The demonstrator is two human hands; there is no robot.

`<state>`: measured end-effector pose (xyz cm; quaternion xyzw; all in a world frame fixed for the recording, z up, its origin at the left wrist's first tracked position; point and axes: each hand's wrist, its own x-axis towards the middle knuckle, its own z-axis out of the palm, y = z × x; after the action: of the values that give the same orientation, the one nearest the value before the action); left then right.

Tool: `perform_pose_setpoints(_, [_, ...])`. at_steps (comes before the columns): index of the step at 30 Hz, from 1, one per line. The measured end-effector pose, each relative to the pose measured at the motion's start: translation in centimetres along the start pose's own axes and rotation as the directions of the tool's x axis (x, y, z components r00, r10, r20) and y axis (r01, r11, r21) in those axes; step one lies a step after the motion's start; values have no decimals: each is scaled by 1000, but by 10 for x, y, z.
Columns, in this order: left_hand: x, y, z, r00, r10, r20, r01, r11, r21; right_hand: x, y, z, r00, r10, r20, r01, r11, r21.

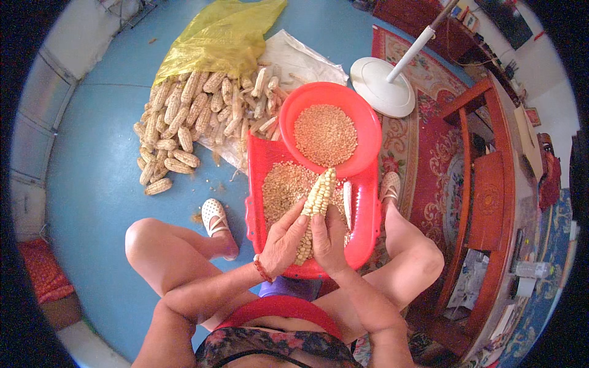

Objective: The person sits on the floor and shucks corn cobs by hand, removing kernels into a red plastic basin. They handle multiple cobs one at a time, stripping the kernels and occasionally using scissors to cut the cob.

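Both hands hold one partly shelled corn cob (pixel 318 198) over a red plastic washboard-like tray (pixel 363 244). My left hand (pixel 284 239) wraps its left side, a red beaded bracelet at the wrist. My right hand (pixel 329 241) grips the right side, and the two thumbs lie close together on the kernels. Loose corn kernels (pixel 285 188) are spread in the tray under the hands. A bare white cob (pixel 347 204) lies along the tray's right side. At the far end, a round red plastic basin (pixel 368 129) with a heap of kernels rests over the tray's edge.
Unshelled corn cobs (pixel 179 115) are piled on the blue floor, partly under a yellow plastic bag (pixel 216 37). Stripped cobs (pixel 262 99) lie on a white sack (pixel 299 50). A white round stand base (pixel 382 87) is beyond the basin. A patterned rug (pixel 428 138) and wooden furniture (pixel 492 198) are right.
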<state>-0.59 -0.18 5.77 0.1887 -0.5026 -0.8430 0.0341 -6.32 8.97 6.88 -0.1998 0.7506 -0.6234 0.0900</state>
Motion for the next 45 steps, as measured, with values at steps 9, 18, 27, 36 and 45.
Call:
perform_pose_setpoints(9, [-4, 13, -3, 994, -82, 75, 90, 990, -105, -8, 18, -5, 1000, 8, 20, -5, 988, -153])
perform_pose_setpoints(18, [-7, 13, 2, 998, -34, 61, 42, 988, -147, -3, 13, -7, 998, -57, 11, 58, 984, -167])
perform_pose_setpoints(27, [-7, 7, -7, 999, -8, 50, 10, 999, -45, 13, 1, -20, 984, -174, -42, 166, 974, -154])
perform_pose_setpoints(36, [-11, 3, -4, 996, -18, 91, 21, 999, -32, 11, 0, -15, 993, -107, -52, 97, 980, -174])
perform_pose_setpoints(45, [-12, 2, -7, 994, 97, 48, -106, 964, 246, 13, 3, -18, 971, 220, 95, -239, 846, 478])
